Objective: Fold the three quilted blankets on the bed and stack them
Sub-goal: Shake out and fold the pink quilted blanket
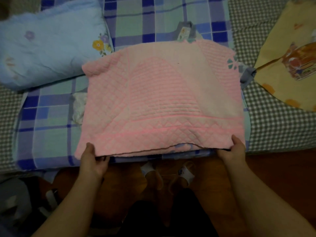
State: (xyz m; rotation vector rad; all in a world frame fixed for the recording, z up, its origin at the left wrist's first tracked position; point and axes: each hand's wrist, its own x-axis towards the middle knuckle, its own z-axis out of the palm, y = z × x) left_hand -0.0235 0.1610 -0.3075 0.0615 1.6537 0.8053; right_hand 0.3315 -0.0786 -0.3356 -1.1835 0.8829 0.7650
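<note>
Both hands pinch the near edge of the folded pink blanket (162, 103), left hand (93, 161) at one corner and right hand (234, 151) at the other, likely squaring it on the stack beneath (a floral edge (185, 31) peeks out behind) on the bed (51, 127); no containers in view

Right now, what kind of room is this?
Most likely a bedroom. There is a bed with a checked cover, a pale blue pillow on it, and a folded pink blanket that both hands, left and right, hold at its near edge.
</note>
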